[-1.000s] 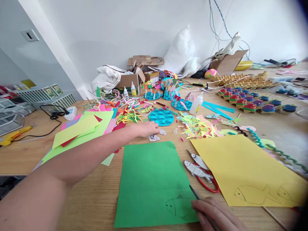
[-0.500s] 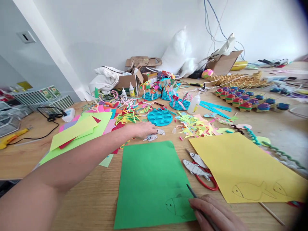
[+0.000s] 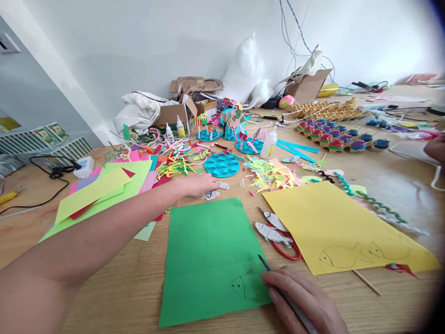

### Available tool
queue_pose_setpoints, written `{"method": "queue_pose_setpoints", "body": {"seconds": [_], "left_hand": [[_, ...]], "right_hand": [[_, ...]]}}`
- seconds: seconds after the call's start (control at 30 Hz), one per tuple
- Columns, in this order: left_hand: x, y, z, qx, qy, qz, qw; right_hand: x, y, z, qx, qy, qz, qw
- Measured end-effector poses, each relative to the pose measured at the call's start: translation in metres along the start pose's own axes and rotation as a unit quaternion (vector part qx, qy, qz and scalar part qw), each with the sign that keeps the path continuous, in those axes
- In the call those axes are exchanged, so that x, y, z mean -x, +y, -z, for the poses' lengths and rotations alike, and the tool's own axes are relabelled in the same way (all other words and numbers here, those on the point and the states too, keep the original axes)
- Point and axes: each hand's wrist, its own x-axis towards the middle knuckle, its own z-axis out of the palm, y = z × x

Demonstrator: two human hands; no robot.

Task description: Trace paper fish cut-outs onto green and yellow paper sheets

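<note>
My left hand (image 3: 200, 184) reaches far across the table, its fingers pointing down at small paper fish cutouts (image 3: 211, 195). The fingertips are partly hidden, and I cannot tell if they grip one. A dark pencil (image 3: 291, 301) is held in my right hand (image 3: 306, 299), its upright end pointing forward over the green paper sheet (image 3: 198, 255). On that sheet, beside my right fingers, is a drawn fish outline (image 3: 245, 285), partly covered by the hand. Two grey paper fish (image 3: 273, 233) lie over red-handled scissors (image 3: 290, 254), right of the green sheet.
Right lies a yellow sheet (image 3: 333, 222) with fish outlines, over a wooden stick (image 3: 367, 283). Behind are paper scraps (image 3: 274, 174), a blue scalloped disc (image 3: 221, 164) and a glue bottle (image 3: 269, 144). Coloured sheets (image 3: 93, 190) pile left. Another person's hand (image 3: 436, 148) shows at the right edge.
The view has swung right, so things sit further left in it. Both hands keep nearly the same places over the paper; another person's hand has come into view at the right.
</note>
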Motion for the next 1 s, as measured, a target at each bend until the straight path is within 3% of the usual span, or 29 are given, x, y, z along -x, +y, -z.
{"method": "queue_pose_setpoints", "body": {"seconds": [0.33, 0.6, 0.77, 0.87, 1.0], "left_hand": [[-0.004, 0.003, 0.008, -0.026, -0.043, 0.002, 0.999], [-0.003, 0.001, 0.007, -0.041, -0.015, 0.007, 0.999], [-0.005, 0.005, 0.009, -0.026, 0.001, 0.015, 1.000], [0.000, 0.003, 0.023, -0.012, 0.032, 0.045, 0.998], [0.024, 0.007, 0.055, 0.015, 0.102, 0.111, 0.988]], "right_hand": [[0.002, 0.000, -0.002, -0.005, -0.005, -0.016, 1.000], [-0.002, -0.001, 0.001, 0.006, 0.001, -0.004, 1.000], [-0.001, 0.000, 0.002, 0.002, -0.025, -0.009, 1.000], [-0.001, 0.001, 0.000, -0.002, -0.024, -0.018, 1.000], [0.002, 0.003, -0.004, -0.006, -0.006, -0.010, 1.000]]}}
